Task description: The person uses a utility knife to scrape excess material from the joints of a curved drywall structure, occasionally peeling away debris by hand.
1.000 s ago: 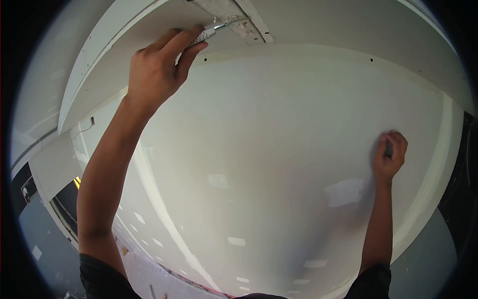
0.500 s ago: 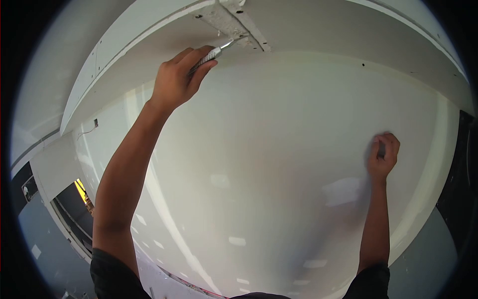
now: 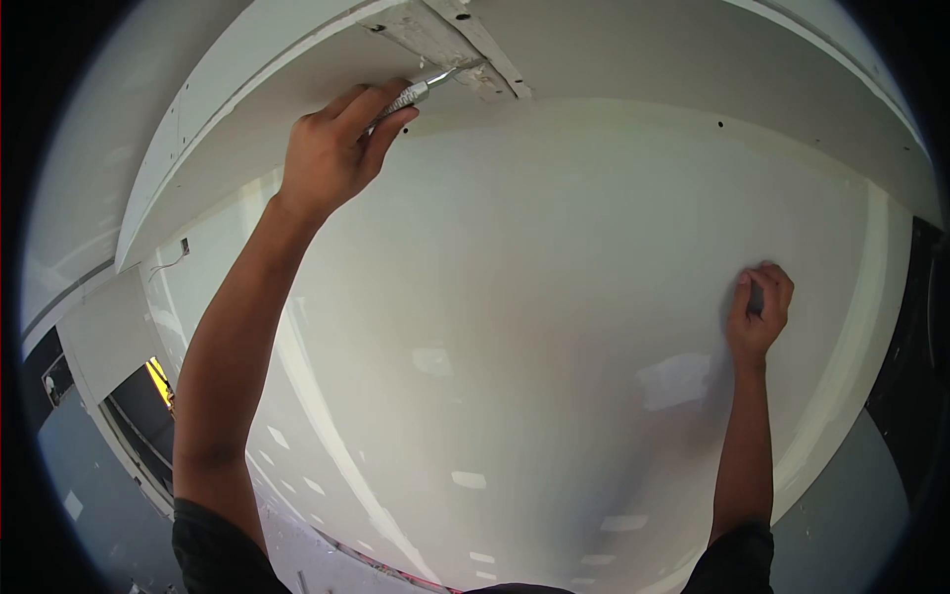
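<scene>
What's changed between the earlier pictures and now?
The left hand and its slim silver metal tool shifted slightly toward the broad white wall, along the rough whitish overhead strip. Nothing was visibly picked up or released. The tool grip and right hand by the wall look unchanged.

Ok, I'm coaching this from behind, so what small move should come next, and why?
Perhaps ease the silver tool gently along the overhead strip: the left grip holds its handle, its tip sits at the strip, and the surface there looks rough and uneven.
</scene>
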The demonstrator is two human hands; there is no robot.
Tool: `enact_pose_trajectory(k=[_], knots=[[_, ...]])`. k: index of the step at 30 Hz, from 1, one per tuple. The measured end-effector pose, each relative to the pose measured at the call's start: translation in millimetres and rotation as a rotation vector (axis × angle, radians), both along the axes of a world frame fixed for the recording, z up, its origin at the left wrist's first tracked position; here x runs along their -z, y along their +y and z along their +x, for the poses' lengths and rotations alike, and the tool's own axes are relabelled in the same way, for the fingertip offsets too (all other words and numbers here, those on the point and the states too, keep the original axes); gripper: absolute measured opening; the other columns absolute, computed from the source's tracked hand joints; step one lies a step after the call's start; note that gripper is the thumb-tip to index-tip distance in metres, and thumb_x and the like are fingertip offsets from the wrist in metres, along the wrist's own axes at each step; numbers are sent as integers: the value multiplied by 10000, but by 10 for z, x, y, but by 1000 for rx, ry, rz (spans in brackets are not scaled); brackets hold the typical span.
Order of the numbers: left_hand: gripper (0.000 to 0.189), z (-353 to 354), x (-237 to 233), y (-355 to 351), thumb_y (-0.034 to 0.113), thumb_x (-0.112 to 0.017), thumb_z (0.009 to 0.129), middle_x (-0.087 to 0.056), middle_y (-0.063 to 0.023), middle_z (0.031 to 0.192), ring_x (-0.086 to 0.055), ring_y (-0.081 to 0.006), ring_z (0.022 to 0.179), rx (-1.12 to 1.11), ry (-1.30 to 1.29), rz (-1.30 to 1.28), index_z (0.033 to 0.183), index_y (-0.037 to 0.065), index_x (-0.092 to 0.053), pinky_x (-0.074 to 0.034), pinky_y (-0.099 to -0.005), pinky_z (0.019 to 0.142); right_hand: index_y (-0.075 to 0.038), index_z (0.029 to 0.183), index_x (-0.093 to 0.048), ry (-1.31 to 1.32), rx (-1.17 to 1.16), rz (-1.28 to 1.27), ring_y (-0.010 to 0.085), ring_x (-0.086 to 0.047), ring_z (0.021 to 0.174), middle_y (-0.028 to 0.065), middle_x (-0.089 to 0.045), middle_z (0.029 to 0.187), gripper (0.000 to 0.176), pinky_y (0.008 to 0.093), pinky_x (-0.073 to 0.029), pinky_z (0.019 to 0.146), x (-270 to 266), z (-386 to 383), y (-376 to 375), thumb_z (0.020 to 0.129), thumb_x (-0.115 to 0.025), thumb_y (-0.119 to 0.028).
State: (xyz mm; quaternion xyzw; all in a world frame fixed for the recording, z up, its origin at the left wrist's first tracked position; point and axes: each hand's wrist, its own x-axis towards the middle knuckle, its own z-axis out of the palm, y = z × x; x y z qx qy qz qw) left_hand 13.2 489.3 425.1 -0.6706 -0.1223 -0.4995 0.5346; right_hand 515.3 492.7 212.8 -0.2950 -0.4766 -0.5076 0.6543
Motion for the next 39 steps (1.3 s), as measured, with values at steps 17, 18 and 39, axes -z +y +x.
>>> enact_pose_trajectory(k=[17,18,39], knots=[[250,-259,532,545,186,-760,945,-670,-61,814,-676,-225,627,49,12,-213,1172,90,-719,-542,-349,566,3,993,-684,50,-14,1,304,-631,1080,150,-645,1126,85,402,-532,923,82,45,10,913,-705,26],[256,-190,523,418,145,-768,936,-676,-75,833,-675,-211,638,59,-1,-194,1176,69,-719,-537,-336,579,5,992,-683,25,-14,-3,303,-626,1085,151,-645,1126,85,402,-531,923,40,26,0,914,-703,28],[236,-47,1,192,112,-768,943,-680,-72,828,-651,-171,611,53,6,37,1165,51,-718,-514,-291,554,-4,998,-691,47,-10,11,301,-637,1080,148,-646,1116,91,405,-533,924,79,3,4,913,-708,23]])
